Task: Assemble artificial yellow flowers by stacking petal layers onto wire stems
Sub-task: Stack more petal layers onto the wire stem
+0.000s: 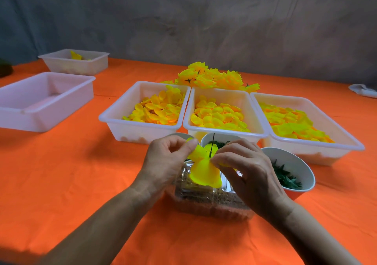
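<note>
A yellow petal layer (pixel 205 173) sits threaded on a thin dark wire stem (pixel 212 144) that points up between my hands. My left hand (pixel 167 162) pinches the petal's upper left edge with thumb and fingers. My right hand (pixel 246 169) pinches the petal's right side close to the stem. Three white trays hold loose yellow petals: left (pixel 114 114), middle (pixel 224 131), right (pixel 346 140). A heap of finished yellow flowers (pixel 212 76) lies behind the trays.
A clear plastic box (pixel 212 201) sits under my hands. A bowl of green leaf parts (pixel 299 169) stands at right, and two more bowls (pixel 222 137) lie behind my hands. An empty white tray (pixel 40 101) and another white tray with one petal (pixel 75 61) are far left. An orange cloth (pixel 81 173) covers the table.
</note>
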A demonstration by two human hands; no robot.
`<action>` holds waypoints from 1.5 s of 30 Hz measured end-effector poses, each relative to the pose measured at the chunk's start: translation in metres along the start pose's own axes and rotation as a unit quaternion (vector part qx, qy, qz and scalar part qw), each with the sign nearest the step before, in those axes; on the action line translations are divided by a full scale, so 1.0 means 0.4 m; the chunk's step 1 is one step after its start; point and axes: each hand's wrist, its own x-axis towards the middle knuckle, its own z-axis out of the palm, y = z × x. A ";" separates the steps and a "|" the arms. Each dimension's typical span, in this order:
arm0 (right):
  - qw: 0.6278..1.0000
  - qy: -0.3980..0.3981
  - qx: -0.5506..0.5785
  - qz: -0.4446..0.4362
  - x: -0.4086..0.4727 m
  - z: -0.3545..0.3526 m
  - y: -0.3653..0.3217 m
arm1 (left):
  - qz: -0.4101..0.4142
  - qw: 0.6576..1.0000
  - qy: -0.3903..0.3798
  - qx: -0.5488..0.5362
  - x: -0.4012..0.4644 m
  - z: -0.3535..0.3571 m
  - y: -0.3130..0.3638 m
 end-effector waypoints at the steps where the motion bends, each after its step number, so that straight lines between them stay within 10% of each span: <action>1: 1.000 0.000 0.003 0.002 0.000 0.001 0.001 | -0.007 0.999 0.030 -0.006 -0.004 -0.004 -0.006; 21: 0.998 0.038 -0.059 0.000 -0.021 -0.003 0.007 | -0.214 0.966 -0.112 -0.090 -0.023 -0.035 -0.012; 45: 0.996 0.029 -0.071 -0.038 -0.012 0.002 0.026 | -0.206 0.971 -0.097 -0.066 -0.014 -0.033 -0.009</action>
